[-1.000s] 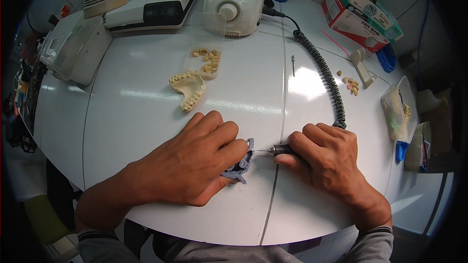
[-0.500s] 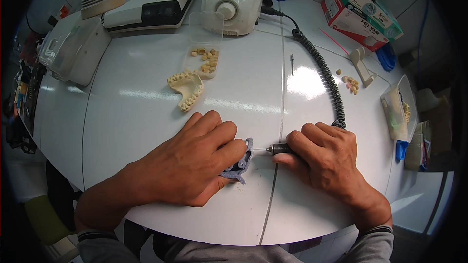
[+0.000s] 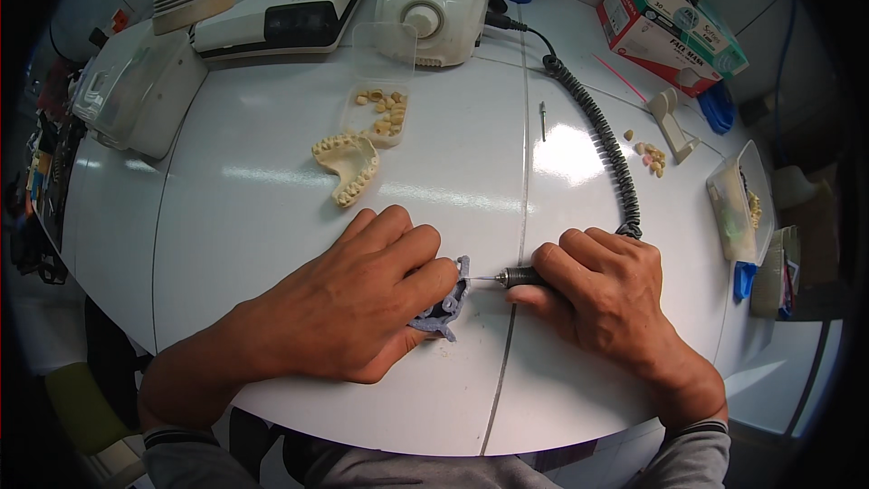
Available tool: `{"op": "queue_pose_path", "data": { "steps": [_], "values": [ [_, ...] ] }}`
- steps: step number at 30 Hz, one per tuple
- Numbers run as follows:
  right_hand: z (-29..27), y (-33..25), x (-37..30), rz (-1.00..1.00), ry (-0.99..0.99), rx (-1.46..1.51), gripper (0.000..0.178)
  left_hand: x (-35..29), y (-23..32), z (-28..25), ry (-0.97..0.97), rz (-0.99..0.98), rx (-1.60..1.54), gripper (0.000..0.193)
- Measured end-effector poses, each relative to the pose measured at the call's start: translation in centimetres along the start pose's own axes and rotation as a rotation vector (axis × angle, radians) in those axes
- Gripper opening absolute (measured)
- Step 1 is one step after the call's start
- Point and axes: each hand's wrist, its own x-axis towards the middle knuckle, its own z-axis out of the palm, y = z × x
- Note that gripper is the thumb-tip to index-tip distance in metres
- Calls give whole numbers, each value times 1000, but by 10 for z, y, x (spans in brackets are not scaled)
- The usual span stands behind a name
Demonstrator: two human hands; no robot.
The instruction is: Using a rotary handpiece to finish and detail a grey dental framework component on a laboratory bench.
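Observation:
My left hand (image 3: 348, 299) is closed around a small blue-grey dental model (image 3: 442, 319), its fingers covering much of the piece. Tiny pale crumbs lie on the table just below the model. In my right hand (image 3: 602, 294) is a dark rotary handpiece (image 3: 520, 277), gripped with the fingers curled over it. Its thin bur (image 3: 482, 278) points left and meets the model's edge near my left fingertips; whether it is spinning I cannot tell. Behind my right hand, a black coiled cord (image 3: 593, 109) runs back to a white motor unit (image 3: 434, 4).
Beyond my left hand lie a cream dental arch model (image 3: 348, 179) and an open clear box (image 3: 401, 134) of loose teeth. A loose bur (image 3: 543, 120), more teeth (image 3: 654, 159) and a beige handpiece rest (image 3: 672, 125) sit at right. Mask boxes (image 3: 665, 32) stand behind.

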Motion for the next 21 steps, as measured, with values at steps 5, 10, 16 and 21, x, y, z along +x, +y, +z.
{"op": "queue_pose_path", "data": {
  "steps": [5, 10, 16, 21],
  "values": [
    [1, -2, -1, 23, -18, 10, 46, 0, -1, 0, -9, 5, 2, 46],
    [1, -1, 0, 16, -15, 9, 45, 0, 0, -1, -16, -2, -5, 47],
    [1, -1, 0, 15, -17, 15, 45, 0, -1, 0, -13, 0, 2, 47],
    [0, 0, 0, 7, -18, 8, 43, 0, -1, 0, -11, 1, -2, 47]
  ]
}}
